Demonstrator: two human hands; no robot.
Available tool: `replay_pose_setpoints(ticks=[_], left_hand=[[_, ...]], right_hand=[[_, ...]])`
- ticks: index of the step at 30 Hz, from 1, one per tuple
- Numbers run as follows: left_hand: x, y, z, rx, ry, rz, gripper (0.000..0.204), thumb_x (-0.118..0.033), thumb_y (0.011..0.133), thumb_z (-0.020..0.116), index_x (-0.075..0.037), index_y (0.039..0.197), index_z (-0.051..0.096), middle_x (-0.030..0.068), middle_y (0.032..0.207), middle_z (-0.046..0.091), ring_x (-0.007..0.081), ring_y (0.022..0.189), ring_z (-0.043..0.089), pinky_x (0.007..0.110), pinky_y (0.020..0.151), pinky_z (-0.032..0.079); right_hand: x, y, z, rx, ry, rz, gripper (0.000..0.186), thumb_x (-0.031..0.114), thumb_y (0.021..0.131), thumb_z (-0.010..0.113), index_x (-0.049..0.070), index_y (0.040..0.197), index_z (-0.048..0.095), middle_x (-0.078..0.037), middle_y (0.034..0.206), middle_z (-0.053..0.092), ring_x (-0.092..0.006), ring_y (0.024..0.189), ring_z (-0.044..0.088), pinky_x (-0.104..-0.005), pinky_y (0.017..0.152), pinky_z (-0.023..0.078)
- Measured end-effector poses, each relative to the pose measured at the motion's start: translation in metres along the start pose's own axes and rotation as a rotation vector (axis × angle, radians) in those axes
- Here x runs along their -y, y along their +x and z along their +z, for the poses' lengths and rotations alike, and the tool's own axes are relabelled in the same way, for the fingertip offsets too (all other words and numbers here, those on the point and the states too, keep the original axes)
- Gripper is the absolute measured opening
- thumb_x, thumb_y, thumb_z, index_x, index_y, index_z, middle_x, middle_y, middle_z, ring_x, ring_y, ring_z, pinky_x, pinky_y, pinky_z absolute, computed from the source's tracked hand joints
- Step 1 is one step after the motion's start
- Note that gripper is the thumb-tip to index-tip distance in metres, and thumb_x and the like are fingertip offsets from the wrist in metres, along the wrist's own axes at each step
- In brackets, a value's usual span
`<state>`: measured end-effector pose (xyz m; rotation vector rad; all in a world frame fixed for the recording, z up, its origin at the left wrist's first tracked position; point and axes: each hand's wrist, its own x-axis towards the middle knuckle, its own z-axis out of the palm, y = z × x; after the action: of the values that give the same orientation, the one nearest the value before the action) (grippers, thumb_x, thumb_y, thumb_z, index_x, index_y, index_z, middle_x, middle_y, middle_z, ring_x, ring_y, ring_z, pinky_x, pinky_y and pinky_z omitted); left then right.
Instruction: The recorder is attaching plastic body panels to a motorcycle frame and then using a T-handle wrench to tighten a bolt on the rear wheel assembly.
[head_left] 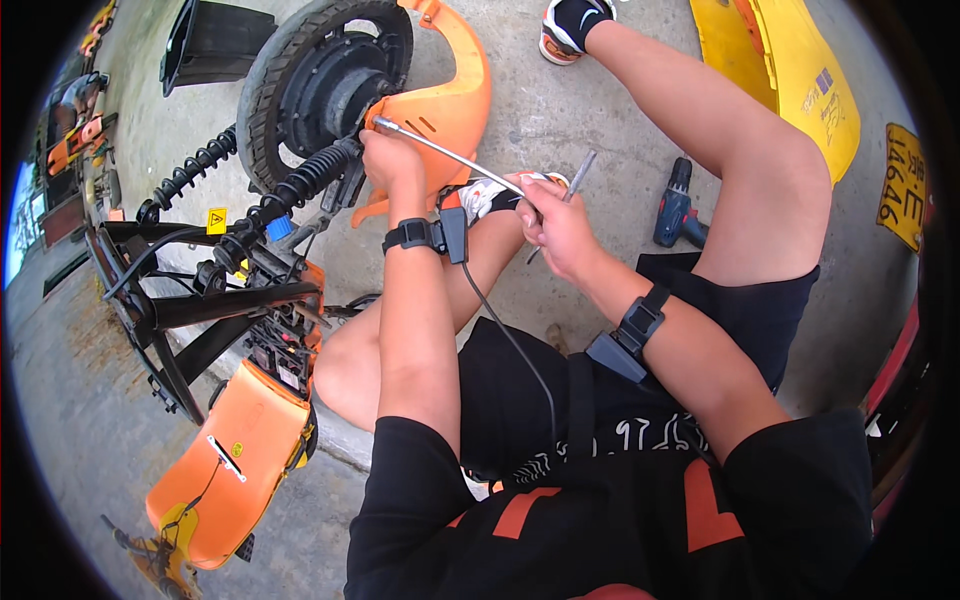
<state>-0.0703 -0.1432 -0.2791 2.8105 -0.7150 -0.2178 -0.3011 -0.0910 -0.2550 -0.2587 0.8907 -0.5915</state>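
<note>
My right hand is closed around the crossbar of a silver T-handle socket wrench. Its long shaft slants up and left, and the socket end lies beside my left hand. That hand is curled at the lower edge of an orange fender, near the hub of a black wheel. Its fingertips are turned away, so what they grip is hidden. Just below the wheel, a black coil-spring shock absorber runs down to the black frame of a scooter-like vehicle lying on its side.
A blue and black cordless drill lies on the concrete beside my right leg. Beyond that leg is a yellow body panel. A black bin lies behind the wheel. An orange body part sits lower left. Another person is far left.
</note>
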Motion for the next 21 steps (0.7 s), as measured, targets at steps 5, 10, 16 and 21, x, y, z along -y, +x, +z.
replay_pose_setpoints(ticks=[5, 10, 16, 21], left_hand=[[0.000, 0.000, 0.000, 0.002, 0.004, 0.019, 0.035, -0.030, 0.101, 0.047, 0.004, 0.103, 0.055, 0.0302, 0.099, 0.068, 0.0470, 0.096, 0.066, 0.053, 0.083, 0.053], [0.000, 0.000, 0.000, 0.005, -0.011, 0.023, 0.034, -0.029, 0.101, 0.047, 0.004, 0.102, 0.055, 0.0301, 0.097, 0.068, 0.0477, 0.095, 0.066, 0.054, 0.083, 0.052], [0.005, 0.003, 0.003, 0.001, -0.004, 0.049, 0.035, -0.031, 0.102, 0.047, 0.004, 0.101, 0.055, 0.0303, 0.096, 0.068, 0.0482, 0.094, 0.066, 0.054, 0.082, 0.052], [0.008, 0.007, 0.002, 0.040, -0.016, 0.069, 0.037, -0.032, 0.102, 0.046, 0.004, 0.100, 0.055, 0.0320, 0.097, 0.067, 0.0488, 0.096, 0.065, 0.054, 0.083, 0.051]], right_hand=[[-0.009, 0.006, -0.004, -0.005, 0.152, 0.139, 0.030, 0.026, 0.103, 0.050, 0.003, 0.115, 0.065, 0.004, 0.066, 0.049, -0.0047, 0.046, 0.032, -0.0225, 0.044, 0.024], [-0.007, 0.006, -0.001, -0.004, 0.371, 0.347, 0.026, 0.025, 0.104, 0.050, 0.005, 0.113, 0.063, 0.004, 0.066, 0.047, -0.0050, 0.046, 0.031, -0.0231, 0.043, 0.023], [0.009, -0.003, 0.005, 0.046, 0.128, 0.227, 0.030, 0.028, 0.104, 0.051, 0.004, 0.117, 0.064, 0.004, 0.066, 0.046, -0.0054, 0.049, 0.033, -0.0224, 0.045, 0.025], [0.011, 0.006, 0.000, 0.169, -0.612, -0.372, 0.034, 0.024, 0.103, 0.054, 0.001, 0.126, 0.062, 0.000, 0.069, 0.055, -0.0070, 0.058, 0.047, -0.0223, 0.056, 0.038]])
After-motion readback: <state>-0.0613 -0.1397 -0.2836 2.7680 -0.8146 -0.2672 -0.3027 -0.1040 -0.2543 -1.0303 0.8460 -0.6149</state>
